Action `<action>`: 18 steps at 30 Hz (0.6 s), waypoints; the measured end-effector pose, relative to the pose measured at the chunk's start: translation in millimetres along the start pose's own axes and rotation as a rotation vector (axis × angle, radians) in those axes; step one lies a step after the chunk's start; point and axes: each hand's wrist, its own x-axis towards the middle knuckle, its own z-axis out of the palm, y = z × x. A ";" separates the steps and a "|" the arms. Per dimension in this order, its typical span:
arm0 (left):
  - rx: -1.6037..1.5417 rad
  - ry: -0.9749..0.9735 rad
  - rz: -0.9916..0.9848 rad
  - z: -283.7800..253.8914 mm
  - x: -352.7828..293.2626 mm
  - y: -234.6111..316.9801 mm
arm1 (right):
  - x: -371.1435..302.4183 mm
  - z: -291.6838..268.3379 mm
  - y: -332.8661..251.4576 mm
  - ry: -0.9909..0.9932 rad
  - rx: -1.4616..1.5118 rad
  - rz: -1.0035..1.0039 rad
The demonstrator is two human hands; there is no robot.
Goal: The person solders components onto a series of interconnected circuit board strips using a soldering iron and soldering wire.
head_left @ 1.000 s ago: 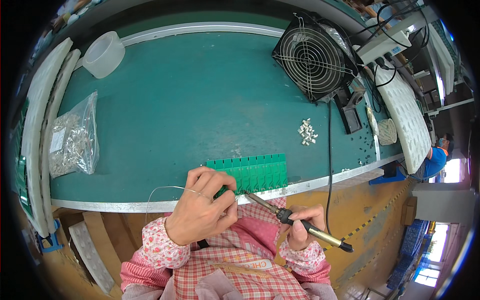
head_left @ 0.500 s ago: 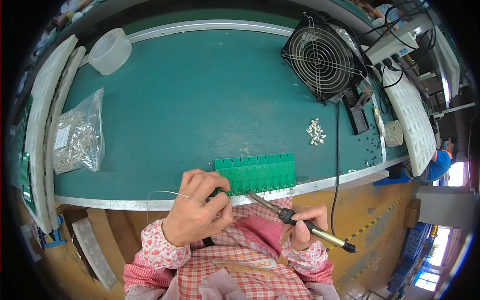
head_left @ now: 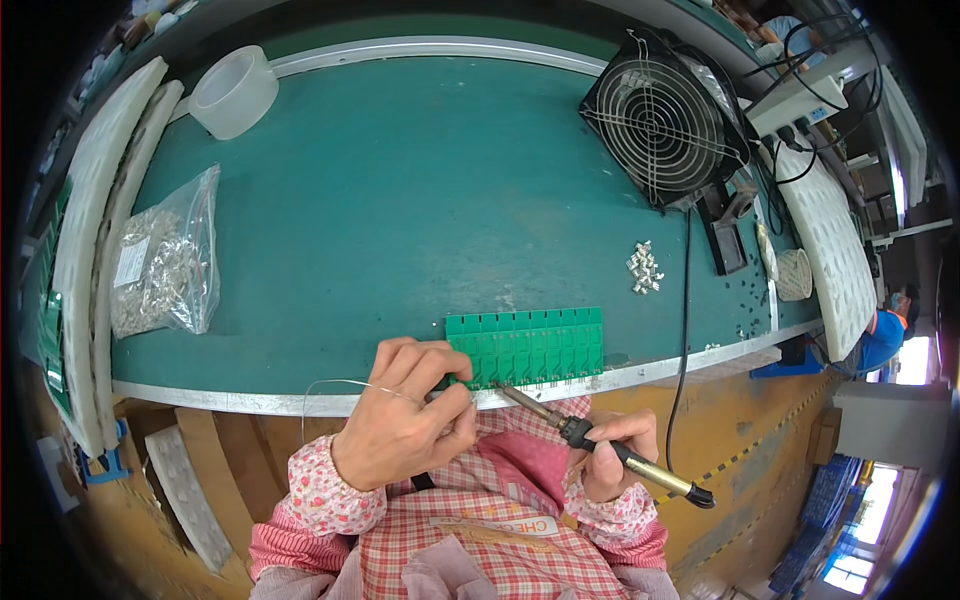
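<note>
Only lettering I can kinda make out is some orange capitals on the pale patch (head_left: 498,526) across the checked apron (head_left: 520,572), 'cause the white label (head_left: 131,261) on the clear bag (head_left: 182,272) is way too tiny and blurry to read.

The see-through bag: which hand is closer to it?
Left. The left hand is to the right of the bag; the right hand is even farther right.
</note>
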 end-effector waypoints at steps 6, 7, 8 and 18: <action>-0.020 -0.004 -0.008 -0.1 0.1 0.5 | 0.2 3.4 2.5 -0.002 -0.004 -0.021; -0.020 -0.001 -0.012 0.6 -0.8 -0.3 | 0.1 4.6 4.4 -0.010 -0.016 -0.051; -0.020 0.001 -0.015 1.0 -1.1 -0.3 | -0.3 5.1 3.8 -0.010 -0.016 -0.051; 0.016 -0.014 -0.017 2.4 -0.8 -0.1 | -1.1 9.0 2.2 -0.051 -0.029 0.018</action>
